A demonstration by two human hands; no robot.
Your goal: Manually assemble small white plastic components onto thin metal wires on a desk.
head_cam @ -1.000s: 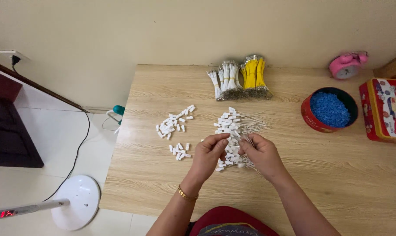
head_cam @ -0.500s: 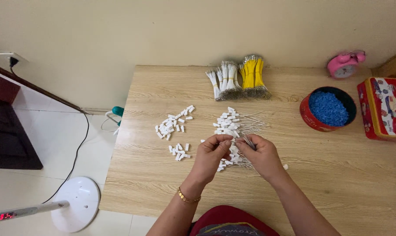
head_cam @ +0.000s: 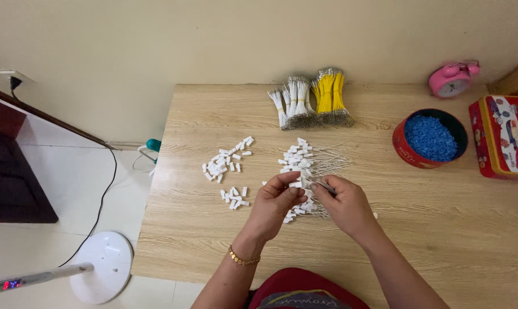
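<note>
Both hands met over the middle of the wooden desk. The left hand had its fingers pressed together, pinching a small white connector. The right hand pinched a thin wire just beside it, above a pile of wired white connectors. Two loose heaps of white connectors lay to the left. White and yellow wire bundles sat near the wall, a red tin of blue pellets to the right.
</note>
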